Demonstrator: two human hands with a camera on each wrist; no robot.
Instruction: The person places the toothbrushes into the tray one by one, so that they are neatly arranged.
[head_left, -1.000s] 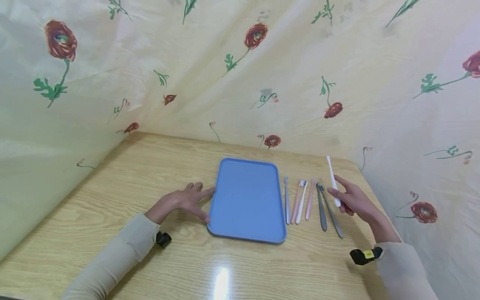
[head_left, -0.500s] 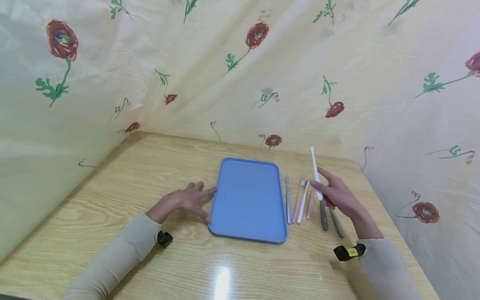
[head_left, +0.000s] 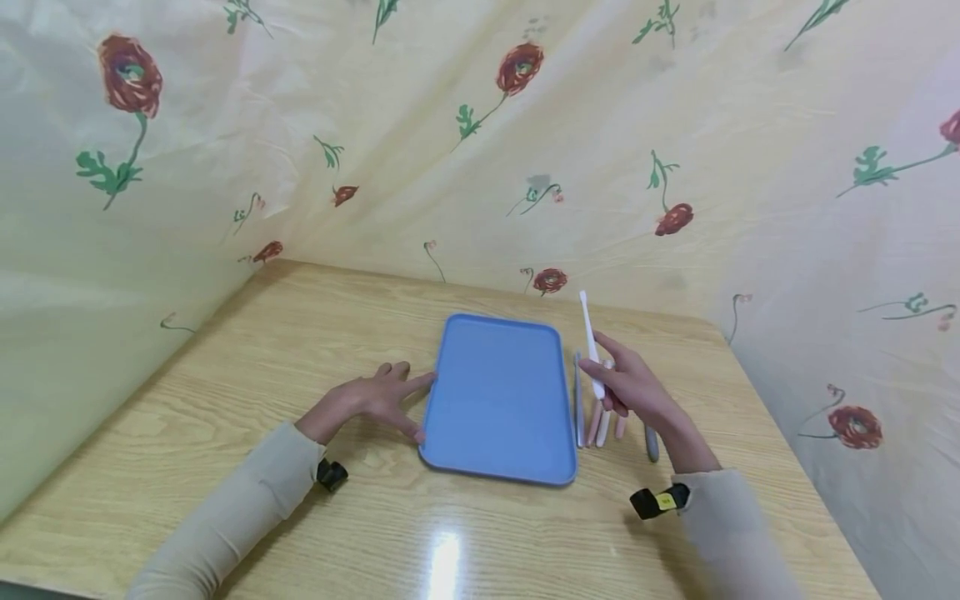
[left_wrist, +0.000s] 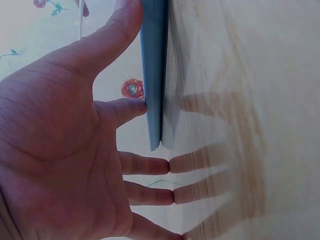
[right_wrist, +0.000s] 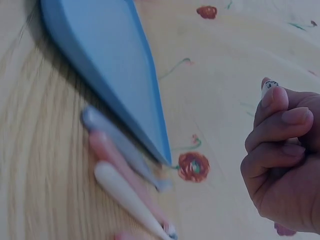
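Your right hand [head_left: 630, 383] pinches one slim white plastic toothbrush [head_left: 589, 333] between the thumb and the bent fingers, so its grip is narrow around the handle. This toothbrush lies along the left side of your right hand; its thin end projects beyond the fingertips, pointing away from you and tilted upward. In the right wrist view the curled fingers cover most of it, and only a small white part with dark marks shows.

Your right hand is above the table [head_left: 375, 525], just to the right of the blue rectangular tray [head_left: 498, 400] with rounded corners. Below the hand lie the other brushes, which it partly hides: nearest to the tray a grey-blue toothbrush [head_left: 579, 412], then a pink toothbrush [head_left: 593, 423], a second white toothbrush [head_left: 603, 429], a second pink toothbrush [head_left: 621, 427] and a dark grey toothbrush handle [head_left: 652, 443].

Your left hand [head_left: 378, 400] is spread wide, at the left side of the tray. Its thumb and index finger touch the tray's edge, while the other fingertips rest on the table.

Both your sleeves [head_left: 232, 500] are light beige. Behind the table hangs a cream cloth [head_left: 420, 100] with red flowers and green leaves.
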